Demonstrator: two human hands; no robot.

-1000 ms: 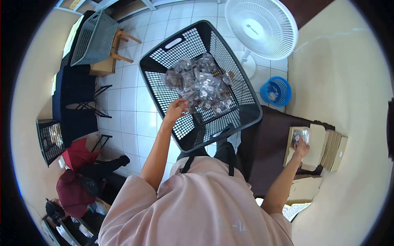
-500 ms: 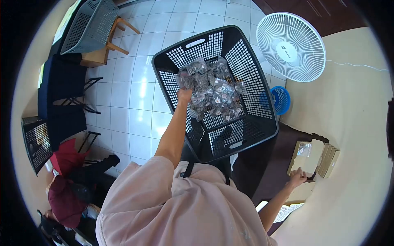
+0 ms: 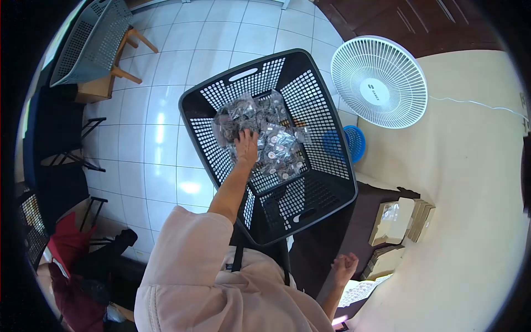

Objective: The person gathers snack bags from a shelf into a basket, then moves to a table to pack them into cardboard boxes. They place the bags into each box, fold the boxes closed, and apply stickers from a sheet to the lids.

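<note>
A large black plastic laundry basket (image 3: 318, 216) holds a heap of small clear plastic packets (image 3: 279, 146) with dark and silvery contents. Inside it, my left hand (image 3: 246, 148) rests against the packets at the heap's near left side, fingers apart; I see none gripped. My right hand (image 3: 344, 268) hovers above the dark table at the lower right, with loosely bent fingers and nothing visible in it. Beside that hand lies a cardboard box (image 3: 383, 262). Beyond it, an open cardboard box (image 3: 380, 232) has a clear packet (image 3: 390, 212) inside.
More cardboard boxes (image 3: 421, 221) stand by the wall. A white fan (image 3: 379, 83) is right of the basket, above a small blue basket (image 3: 355, 143). A printed sheet (image 3: 357, 293) lies near my right hand. Chairs and a seated person (image 3: 77, 293) are at left.
My right hand has drawn back from the cardboard boxes toward my body. My left hand has shifted on the heap, its fingers now spread over the packets. The view has shifted slightly.
</note>
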